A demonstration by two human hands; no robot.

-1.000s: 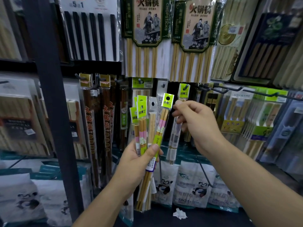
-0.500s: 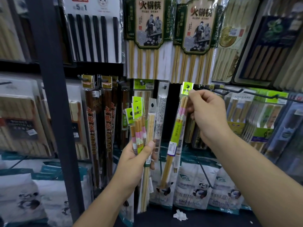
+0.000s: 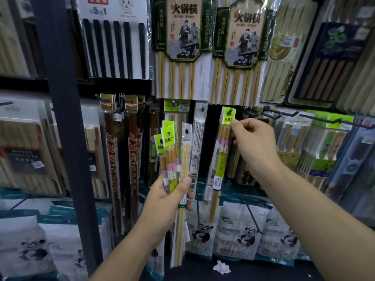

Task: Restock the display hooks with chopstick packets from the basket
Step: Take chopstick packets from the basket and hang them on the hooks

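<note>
The hooked packet (image 3: 220, 159) is lime-green on top, its tan sticks banded pink and white. At 11 o'clock the chopsticks (image 3: 118, 49) are black; at 6 o'clock, white bags (image 3: 235, 236) bear pandas.

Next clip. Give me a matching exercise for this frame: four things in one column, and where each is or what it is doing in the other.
Column one
1. left hand
2. right hand
3. crumpled white paper
4. black chopsticks pack

Column two
A. hangs at the top left of the display
B. pinches a single green-header packet
C. holds a bundle of packets
D. lies at the bottom of the view

Pairs: 1-C, 2-B, 3-D, 4-A
</note>
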